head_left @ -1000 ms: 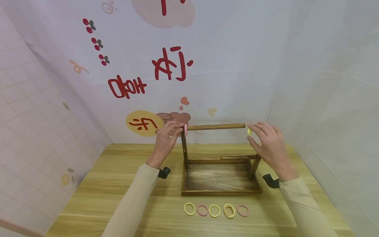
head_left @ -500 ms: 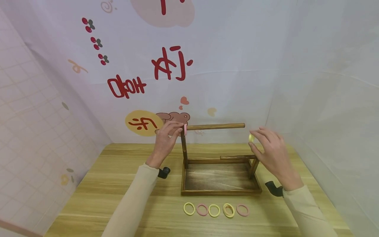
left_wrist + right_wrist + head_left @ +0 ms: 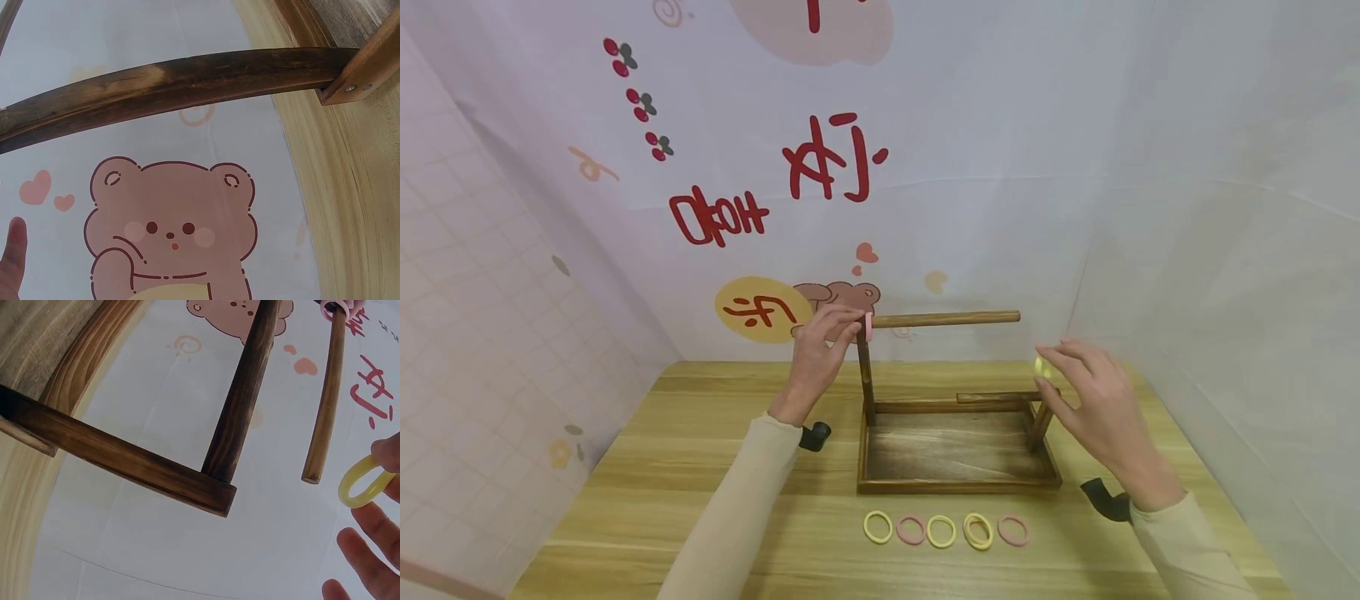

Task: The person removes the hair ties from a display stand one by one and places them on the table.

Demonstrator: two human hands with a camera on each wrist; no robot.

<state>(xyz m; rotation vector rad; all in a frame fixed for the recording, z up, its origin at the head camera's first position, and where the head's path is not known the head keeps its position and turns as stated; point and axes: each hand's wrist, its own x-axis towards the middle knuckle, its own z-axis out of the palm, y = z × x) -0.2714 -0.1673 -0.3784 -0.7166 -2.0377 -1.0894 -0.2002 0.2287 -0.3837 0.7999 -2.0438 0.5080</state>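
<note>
My left hand point(image 3: 820, 358) is at the top of the wooden rack's left post point(image 3: 867, 375), its thumb and fingertips pinching a pink ring point(image 3: 869, 327). That ring sits around the inner end of the upper rod point(image 3: 955, 320). Between thumb and fingers my right hand point(image 3: 1101, 408) pinches a yellow ring point(image 3: 361, 466). This ring is off the rod, right of and below its free end, above the lower rod point(image 3: 996, 398). In the left wrist view one fingertip point(image 3: 17, 240) shows at the left edge; the pink ring is not clearly seen there.
The rack's tray point(image 3: 958, 486) stands on a wooden table point(image 3: 722, 467). In front lies a row of yellow rings point(image 3: 928, 533) and pink rings point(image 3: 1002, 533), one yellow overlapping another ring. Printed cloth point(image 3: 985, 167) hangs behind. Dark curved pieces point(image 3: 1105, 500) show by both wrists.
My right hand has moved down and slightly right with the yellow ring, away from the upper rod's free end. My left hand has stayed at the post with the pink ring.
</note>
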